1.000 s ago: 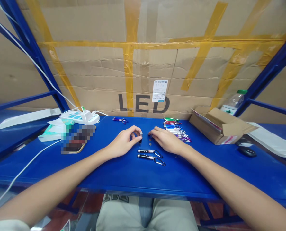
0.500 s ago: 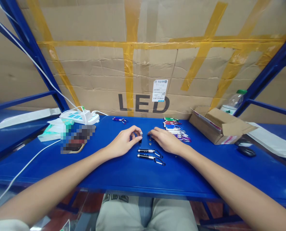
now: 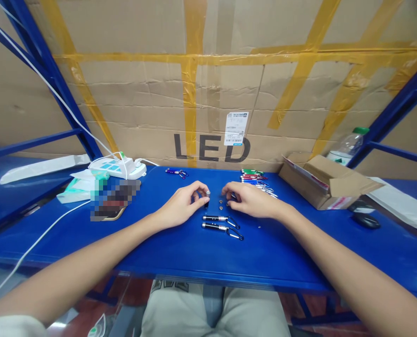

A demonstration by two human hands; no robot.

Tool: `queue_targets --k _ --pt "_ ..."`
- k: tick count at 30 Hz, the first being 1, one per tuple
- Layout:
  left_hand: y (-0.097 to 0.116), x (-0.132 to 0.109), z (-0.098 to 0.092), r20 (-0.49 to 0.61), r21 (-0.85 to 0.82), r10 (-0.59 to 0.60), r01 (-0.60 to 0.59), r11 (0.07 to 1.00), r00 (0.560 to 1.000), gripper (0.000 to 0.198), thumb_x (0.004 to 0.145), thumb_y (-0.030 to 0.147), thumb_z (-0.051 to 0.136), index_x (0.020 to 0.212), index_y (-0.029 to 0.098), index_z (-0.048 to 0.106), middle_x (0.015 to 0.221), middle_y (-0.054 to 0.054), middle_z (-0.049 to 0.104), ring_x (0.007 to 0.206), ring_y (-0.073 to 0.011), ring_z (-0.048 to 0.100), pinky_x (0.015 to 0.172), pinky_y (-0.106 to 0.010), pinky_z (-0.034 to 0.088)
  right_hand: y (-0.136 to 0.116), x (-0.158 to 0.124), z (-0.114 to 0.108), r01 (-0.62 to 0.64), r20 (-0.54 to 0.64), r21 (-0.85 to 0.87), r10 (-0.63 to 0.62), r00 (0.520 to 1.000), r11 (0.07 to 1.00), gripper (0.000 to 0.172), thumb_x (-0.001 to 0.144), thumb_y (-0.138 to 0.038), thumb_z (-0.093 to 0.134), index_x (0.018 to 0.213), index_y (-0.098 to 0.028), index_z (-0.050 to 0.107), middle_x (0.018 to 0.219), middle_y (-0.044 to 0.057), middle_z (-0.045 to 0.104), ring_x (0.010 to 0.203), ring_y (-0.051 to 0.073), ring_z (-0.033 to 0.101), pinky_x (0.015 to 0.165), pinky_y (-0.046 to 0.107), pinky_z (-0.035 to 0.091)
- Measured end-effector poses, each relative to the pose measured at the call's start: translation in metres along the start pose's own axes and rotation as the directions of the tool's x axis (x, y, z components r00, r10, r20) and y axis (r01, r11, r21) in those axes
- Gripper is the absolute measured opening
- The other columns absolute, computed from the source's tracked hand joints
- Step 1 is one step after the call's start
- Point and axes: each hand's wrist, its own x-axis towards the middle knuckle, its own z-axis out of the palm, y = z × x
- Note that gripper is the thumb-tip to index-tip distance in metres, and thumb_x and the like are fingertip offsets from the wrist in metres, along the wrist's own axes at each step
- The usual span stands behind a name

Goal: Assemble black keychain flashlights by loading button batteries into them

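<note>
Small-parts handling at a blue table point(image 3: 180, 252), head view. The left hand point(image 3: 182, 206) is curled, with thumb and forefinger closed on a short black torch body point(image 3: 206, 204) that is stood on end on the table; a silvery tip is seen at the forefinger. The right hand point(image 3: 252, 202) is arched just beside it, fingers bent down to the table surface; whether anything is pinched in them cannot be told. Several tiny round parts point(image 3: 221, 204) lie loose on the table between the two hands. Two black keychain torches point(image 3: 216, 223) lie side by side just in front of the hands, and a heap of coloured torches point(image 3: 252, 177) is placed behind the right hand, near an open cardboard box point(image 3: 326, 185). The step in hand is judged to be fingertip work on the held body and the loose parts; pieces this small are judged to call for a fine pinch while the body is kept steady and upright. Compared with the frame half a second earlier, the right hand is drawn slightly rightward, so that the round parts are uncovered; the left-hand hold is unchanged.
</note>
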Motion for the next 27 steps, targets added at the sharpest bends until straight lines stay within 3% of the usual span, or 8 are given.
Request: queue_targets --k 8,15,20,27 --pt "-0.0008 -0.0011 0.0038 0.027 -0.032 -0.010 0.011 0.999 1.000 0.021 0.103 0.039 0.065 0.117 0.023 0.064 0.098 -0.001 0.073 0.077 -0.0156 0.064 0.071 -0.028 0.049 -0.0082 -0.0009 0.0000 -0.032 0.070 0.053 0.028 0.997 0.998 0.031 0.085 -0.007 0.066 0.114 -0.020 0.065 0.099 0.004 0.075 0.084 0.020 0.068 0.074 0.030 0.049" --pt "-0.0037 -0.0007 0.0057 0.050 -0.101 -0.022 0.027 0.995 0.999 0.023 0.102 0.039 0.066 0.118 0.023 0.064 0.104 -0.002 0.076 0.082 -0.0161 0.069 0.073 -0.028 0.052 -0.0071 0.0003 0.0036 -0.019 0.052 0.047 0.017 0.999 0.999 0.030 0.085 -0.007 0.065 0.112 -0.020 0.064 0.105 0.006 0.076 0.084 0.020 0.067 0.075 0.030 0.048" --pt "-0.0058 -0.0002 0.0075 0.052 -0.085 -0.037 0.041 0.996 0.998 0.025 0.100 0.040 0.068 0.117 0.022 0.065 0.099 -0.002 0.075 0.078 -0.0154 0.067 0.070 -0.027 0.050 -0.0056 0.0001 0.0061 -0.029 0.064 0.054 0.025 0.998 0.998 0.027 0.088 -0.011 0.065 0.113 -0.021 0.060 0.098 0.004 0.074 0.083 0.020 0.067 0.073 0.030 0.048" --pt "-0.0057 -0.0003 0.0087 0.054 -0.007 -0.054 0.055 0.998 0.997 0.028 0.099 0.042 0.068 0.115 0.020 0.072 0.083 0.000 0.071 0.073 -0.0162 0.064 0.069 -0.028 0.049 -0.0100 -0.0003 0.0029 0.002 -0.051 0.162 0.007 0.999 0.987 0.032 0.090 -0.016 0.064 0.120 -0.021 0.056 0.099 0.002 0.073 0.081 0.018 0.064 0.073 0.029 0.046"
